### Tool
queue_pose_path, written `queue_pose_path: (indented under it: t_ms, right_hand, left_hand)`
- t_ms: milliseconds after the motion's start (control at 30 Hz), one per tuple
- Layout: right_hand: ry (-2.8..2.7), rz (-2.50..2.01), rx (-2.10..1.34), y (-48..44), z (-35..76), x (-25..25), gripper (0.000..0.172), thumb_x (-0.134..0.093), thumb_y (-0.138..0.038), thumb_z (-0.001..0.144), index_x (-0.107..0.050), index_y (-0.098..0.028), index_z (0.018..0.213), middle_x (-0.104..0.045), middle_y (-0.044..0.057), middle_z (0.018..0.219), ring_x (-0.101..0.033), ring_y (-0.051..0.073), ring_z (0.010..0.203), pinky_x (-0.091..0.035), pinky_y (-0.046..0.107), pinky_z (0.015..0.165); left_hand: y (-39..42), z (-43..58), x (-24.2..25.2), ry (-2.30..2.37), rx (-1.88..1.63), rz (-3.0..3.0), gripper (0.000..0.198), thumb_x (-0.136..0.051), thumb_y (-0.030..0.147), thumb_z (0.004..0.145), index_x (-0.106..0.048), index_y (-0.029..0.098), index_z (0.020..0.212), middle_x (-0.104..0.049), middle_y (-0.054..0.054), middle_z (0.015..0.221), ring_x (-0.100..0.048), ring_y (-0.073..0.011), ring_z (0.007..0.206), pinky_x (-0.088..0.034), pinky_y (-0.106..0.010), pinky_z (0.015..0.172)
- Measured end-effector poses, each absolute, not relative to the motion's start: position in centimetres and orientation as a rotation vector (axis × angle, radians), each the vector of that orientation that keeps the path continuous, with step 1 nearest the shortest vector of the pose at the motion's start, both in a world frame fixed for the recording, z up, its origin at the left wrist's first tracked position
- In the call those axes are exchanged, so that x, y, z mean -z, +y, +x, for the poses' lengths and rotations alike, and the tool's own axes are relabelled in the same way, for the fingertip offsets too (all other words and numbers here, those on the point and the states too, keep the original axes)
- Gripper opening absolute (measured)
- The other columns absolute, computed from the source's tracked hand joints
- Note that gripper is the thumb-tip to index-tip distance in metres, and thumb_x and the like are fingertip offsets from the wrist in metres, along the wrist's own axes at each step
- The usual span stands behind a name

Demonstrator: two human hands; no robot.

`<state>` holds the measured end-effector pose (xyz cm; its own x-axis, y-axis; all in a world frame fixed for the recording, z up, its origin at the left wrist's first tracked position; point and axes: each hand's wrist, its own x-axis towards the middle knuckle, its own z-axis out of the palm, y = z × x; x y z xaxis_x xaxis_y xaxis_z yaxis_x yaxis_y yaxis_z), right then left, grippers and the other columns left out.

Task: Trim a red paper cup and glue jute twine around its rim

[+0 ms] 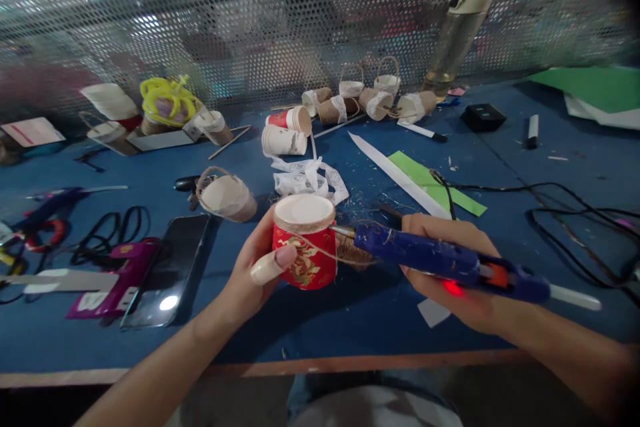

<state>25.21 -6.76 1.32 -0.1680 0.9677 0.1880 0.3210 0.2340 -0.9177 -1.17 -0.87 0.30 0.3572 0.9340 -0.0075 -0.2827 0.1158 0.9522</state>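
My left hand (pixel 265 257) is wrapped round a red paper cup (pixel 306 263) with a gold pattern, held upright above the table. Brown twine (pixel 305 225) circles the cup just below its white rim, and a loose strand crosses the front. In my right hand (pixel 450 240) is a blue hot glue gun (pixel 417 250), with a glue stick out of its back end and a red light glowing. Its metal nozzle is at the twine on the cup's right side; whether it touches cannot be made out. Behind the cup lies a brown twine ball (pixel 354 250), partly hidden.
White lace (pixel 310 179) and a small handled basket (pixel 227 197) lie beyond my left hand. Several twine-wrapped cups (pixel 376 103) stand near the mesh panel by a water bottle (pixel 457 33). A phone (pixel 167 270) lies left; the glue gun's black cable (pixel 565 190) trails right.
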Motion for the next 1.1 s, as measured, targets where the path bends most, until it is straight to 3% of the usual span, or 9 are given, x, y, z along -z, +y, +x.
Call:
queue_pose_path:
  t_ms: [167, 367, 567, 700, 867, 967, 1100]
  right_hand:
    - [-1.660, -1.226, -0.970, -6.8, 25.1, -1.5, 0.021, -0.065, -0.019, 0.086, -0.051, -0.023, 0.071, -0.055, -0.004, 0.066, -0.049, 0.012, 0.057, -0.033, 0.030, 0.053]
    - [-1.631, -1.244, -0.952, -6.6, 25.1, -1.7, 0.020, -0.064, -0.019, 0.086, -0.052, -0.023, 0.071, -0.050, -0.004, 0.066, -0.044, 0.012, 0.058, -0.032, 0.030, 0.054]
    - [-1.576, -1.254, -1.054, -6.5, 25.0, -1.9, 0.020, -0.065, -0.020, 0.086, -0.053, -0.023, 0.071, -0.049, -0.005, 0.062, -0.043, 0.012, 0.055, -0.032, 0.028, 0.051]
    - [-1.446, -1.332, -1.041, -6.3, 25.0, -2.1, 0.027, -0.069, -0.022, 0.086, -0.049, -0.025, 0.067, -0.044, -0.008, 0.049, -0.037, 0.010, 0.042, -0.031, 0.029, 0.045]
    - [-1.337, -1.387, -1.034, -6.4, 25.6, -1.1, 0.055, -0.068, -0.043, 0.096, -0.041, -0.025, 0.052, -0.040, -0.005, 0.044, -0.039, 0.011, 0.039, -0.037, 0.031, 0.044]
    - [-1.329, -1.272, -0.903, -6.5, 25.6, -0.2, 0.053, -0.060, -0.050, 0.102, -0.048, -0.025, 0.057, -0.049, -0.002, 0.051, -0.046, 0.013, 0.044, -0.044, 0.033, 0.049]
    - [-1.319, -1.138, -0.623, -6.6, 24.6, -0.3, 0.020, -0.078, -0.037, 0.092, -0.061, -0.029, 0.085, -0.074, 0.000, 0.094, -0.070, 0.020, 0.079, -0.059, 0.037, 0.074]
  left_hand:
    - [-0.7, -1.1, -0.5, 0.763, -1.024, 1.081, 0.062, -0.087, 0.044, 0.075, -0.074, 0.023, 0.131, -0.081, -0.010, 0.116, -0.077, -0.0348, 0.109, -0.066, -0.036, 0.085]
    - [-0.7, -1.3, -0.2, 0.744, -1.007, 1.055, 0.068, -0.084, 0.048, 0.076, -0.069, 0.022, 0.138, -0.080, -0.014, 0.121, -0.074, -0.0409, 0.117, -0.064, -0.047, 0.095]
    - [-0.7, -1.4, -0.2, 0.766, -0.991, 1.037, 0.071, -0.085, 0.049, 0.075, -0.068, 0.021, 0.139, -0.081, -0.014, 0.119, -0.075, -0.0409, 0.116, -0.065, -0.047, 0.094]
    - [-0.7, -1.4, -0.3, 0.756, -0.981, 1.015, 0.065, -0.086, 0.048, 0.076, -0.072, 0.023, 0.134, -0.082, -0.011, 0.113, -0.078, -0.0370, 0.108, -0.066, -0.043, 0.089]
    - [-0.7, -0.9, -0.4, 0.777, -1.002, 1.057, 0.054, -0.090, 0.043, 0.075, -0.075, 0.025, 0.124, -0.080, -0.007, 0.117, -0.077, -0.0308, 0.108, -0.065, -0.034, 0.087]
    - [-0.6, -0.8, -0.2, 0.778, -0.980, 1.121, 0.050, -0.089, 0.040, 0.079, -0.074, 0.027, 0.125, -0.078, -0.006, 0.122, -0.074, -0.0286, 0.113, -0.061, -0.033, 0.094]
    - [-0.6, -0.9, 0.4, 0.747, -0.940, 1.208, 0.043, -0.085, 0.037, 0.085, -0.072, 0.029, 0.125, -0.077, -0.004, 0.120, -0.072, -0.0228, 0.111, -0.058, -0.027, 0.093]
